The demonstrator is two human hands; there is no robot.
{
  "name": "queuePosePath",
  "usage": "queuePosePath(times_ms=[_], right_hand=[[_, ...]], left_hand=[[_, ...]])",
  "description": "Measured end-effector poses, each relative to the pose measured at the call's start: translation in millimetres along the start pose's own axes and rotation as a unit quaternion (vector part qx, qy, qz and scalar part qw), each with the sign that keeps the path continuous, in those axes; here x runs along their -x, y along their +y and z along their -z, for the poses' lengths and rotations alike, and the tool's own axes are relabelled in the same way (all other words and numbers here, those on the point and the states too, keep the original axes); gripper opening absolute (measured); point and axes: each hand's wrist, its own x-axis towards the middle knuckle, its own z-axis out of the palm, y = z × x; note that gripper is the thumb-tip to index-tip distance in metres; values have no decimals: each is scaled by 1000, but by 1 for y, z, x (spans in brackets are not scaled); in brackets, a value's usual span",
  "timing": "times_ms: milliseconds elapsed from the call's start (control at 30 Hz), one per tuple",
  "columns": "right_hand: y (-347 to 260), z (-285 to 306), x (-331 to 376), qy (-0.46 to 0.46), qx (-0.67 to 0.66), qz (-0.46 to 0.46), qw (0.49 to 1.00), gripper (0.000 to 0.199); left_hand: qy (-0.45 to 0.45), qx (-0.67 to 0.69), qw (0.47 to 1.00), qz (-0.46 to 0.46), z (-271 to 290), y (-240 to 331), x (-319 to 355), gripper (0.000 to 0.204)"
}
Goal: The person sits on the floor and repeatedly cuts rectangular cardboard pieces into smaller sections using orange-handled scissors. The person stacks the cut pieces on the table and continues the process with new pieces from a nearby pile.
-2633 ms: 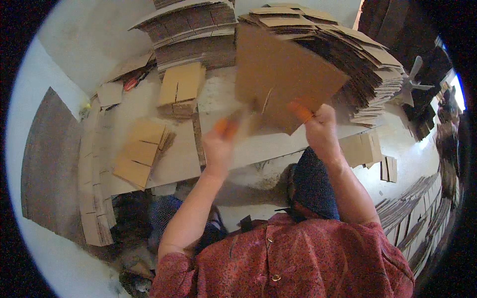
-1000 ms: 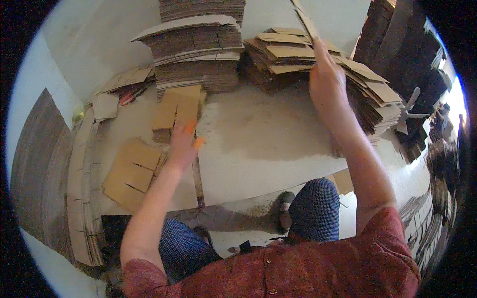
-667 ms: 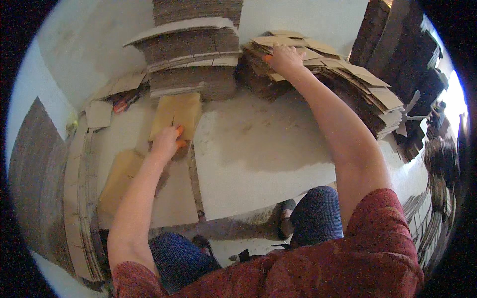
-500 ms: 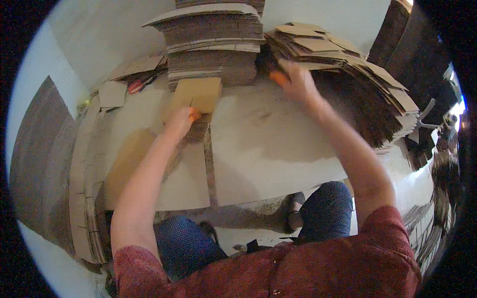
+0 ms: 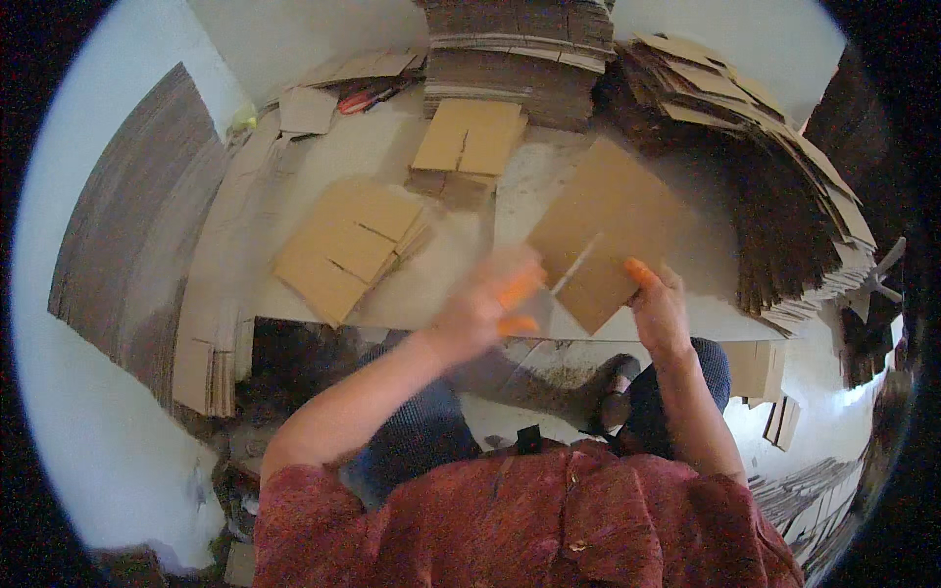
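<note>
My right hand (image 5: 662,309) grips a flat brown cardboard sheet (image 5: 613,216) by its near right edge, an orange-covered thumb on top. The sheet is tilted over the table and has a narrow slot. Left of the sheet, my left hand (image 5: 485,304) is blurred by motion, its orange-covered fingertips apart and nothing visible in them. A small stack of slotted cardboard pieces (image 5: 466,137) stands beyond it. A loose pile of slotted cardboard pieces (image 5: 348,245) lies to its left.
A tall cardboard stack (image 5: 515,78) rises at the back. A fanned cardboard pile (image 5: 784,186) fills the right side of the table (image 5: 451,235). Red-handled scissors or pliers (image 5: 363,98) lie at the back left. More cardboard (image 5: 206,363) stands along the left edge.
My right hand has come back from beside the fanned pile and now holds a cardboard sheet. My left hand has left the small stack and moved nearer and rightward. The view has shifted.
</note>
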Motion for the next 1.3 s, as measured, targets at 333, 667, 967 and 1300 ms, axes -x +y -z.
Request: queuePosePath(times_ms=[333,667,967,1300], right_hand=[[-21,-4,45,-26,88,80,993,27],[-50,-34,60,-16,-41,210,977,28],[-40,-18,68,-24,-7,206,978,30],[-47,-24,66,-7,-56,235,970,18]], left_hand=[[-155,-273,826,469,91,-90,93,34],[-102,-235,865,431,99,-20,-8,22],[-17,15,856,517,68,-116,92,24],[-166,101,877,439,88,62,-70,25]])
